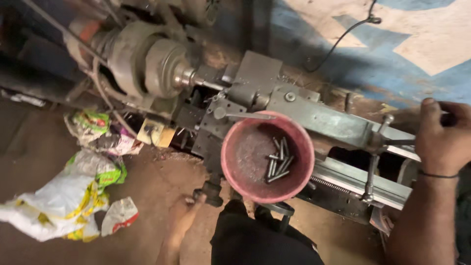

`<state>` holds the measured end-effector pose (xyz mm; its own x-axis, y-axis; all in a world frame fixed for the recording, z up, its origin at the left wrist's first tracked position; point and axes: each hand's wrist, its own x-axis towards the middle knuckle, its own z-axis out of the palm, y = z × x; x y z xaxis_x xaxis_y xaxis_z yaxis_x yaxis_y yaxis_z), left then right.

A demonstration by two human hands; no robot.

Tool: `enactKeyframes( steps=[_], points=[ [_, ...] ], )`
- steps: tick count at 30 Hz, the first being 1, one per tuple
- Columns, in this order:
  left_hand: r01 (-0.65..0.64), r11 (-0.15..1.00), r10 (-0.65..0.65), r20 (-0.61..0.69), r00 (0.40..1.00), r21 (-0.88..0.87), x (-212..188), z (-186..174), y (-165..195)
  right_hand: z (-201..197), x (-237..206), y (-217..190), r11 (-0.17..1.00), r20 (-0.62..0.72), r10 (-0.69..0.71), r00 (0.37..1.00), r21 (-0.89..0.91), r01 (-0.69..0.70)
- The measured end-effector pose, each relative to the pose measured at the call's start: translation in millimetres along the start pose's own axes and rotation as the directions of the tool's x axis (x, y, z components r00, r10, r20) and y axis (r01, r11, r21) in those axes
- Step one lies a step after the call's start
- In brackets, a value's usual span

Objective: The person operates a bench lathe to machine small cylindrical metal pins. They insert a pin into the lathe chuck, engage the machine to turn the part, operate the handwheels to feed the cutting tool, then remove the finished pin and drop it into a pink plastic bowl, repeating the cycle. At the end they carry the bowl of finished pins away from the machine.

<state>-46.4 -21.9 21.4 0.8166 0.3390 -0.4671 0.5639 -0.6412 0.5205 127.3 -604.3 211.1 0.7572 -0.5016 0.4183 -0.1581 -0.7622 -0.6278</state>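
Close under the camera, the right forearm runs up the frame's right side, and the right hand (444, 140) is clenched around a dark lever (450, 119) at the tail end of the lathe (314, 115), thumb up, wrist straight. A steady pull suits this grip best. Lower down, the left hand (184, 216) reaches to the handwheel knob (212, 192), fingers closing on it. The pink bowl (230, 162) of steel pins (278, 159) rests on the carriage.

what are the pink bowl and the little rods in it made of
Pink bowl: looks like plastic, a dull, scuffed finish with a thick moulded rim and grey dust inside. Rods: likely steel, bare grey metal with a slight sheen along their length.
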Motion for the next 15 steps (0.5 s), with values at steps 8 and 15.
enactKeyframes(
  steps=[8,15],
  points=[
    [0.195,0.93,-0.105,0.283,0.953,-0.312,-10.5,-15.7,30.5,20.9,0.5,38.3,0.992,0.061,0.051,0.997,0.114,-0.058],
    [-0.047,0.93,0.054,0.009,0.999,-0.365,-40.0,61.0,41.9,24.7,2.1,43.9,0.993,0.022,-0.014,1.0,0.121,0.011]
  ],
)
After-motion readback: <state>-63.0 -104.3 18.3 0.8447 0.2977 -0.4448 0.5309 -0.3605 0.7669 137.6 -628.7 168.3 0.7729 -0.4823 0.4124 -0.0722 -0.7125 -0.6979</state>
